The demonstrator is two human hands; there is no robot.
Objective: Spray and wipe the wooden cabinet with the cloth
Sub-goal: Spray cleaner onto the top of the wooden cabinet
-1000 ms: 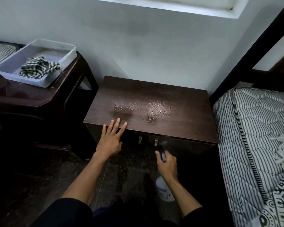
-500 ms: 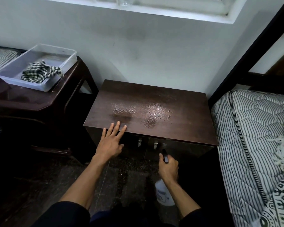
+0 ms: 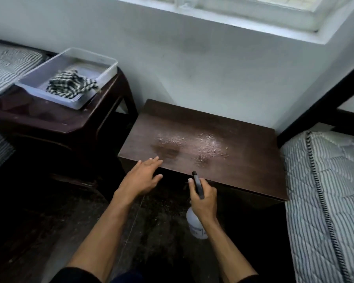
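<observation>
The dark wooden cabinet (image 3: 243,160) stands against the wall, its top wet with spray droplets near the middle. My right hand (image 3: 203,198) grips a white spray bottle (image 3: 195,224) with a black nozzle, held just in front of the cabinet's front edge. My left hand (image 3: 140,177) is open, fingers together, hovering at the front left corner of the cabinet top. A black-and-white checked cloth (image 3: 70,84) lies crumpled in a white plastic tray (image 3: 106,66) on the side table to the left.
A glossy dark side table (image 3: 49,119) stands left of the cabinet. A striped mattress (image 3: 325,190) with a black bed frame borders the right side. Another striped mattress (image 3: 4,66) lies at far left. The floor below is dark tile.
My left hand has lifted off the cabinet's front edge and turned slightly right. My right hand has raised the spray bottle a little toward the cabinet top. My view has shifted left.
</observation>
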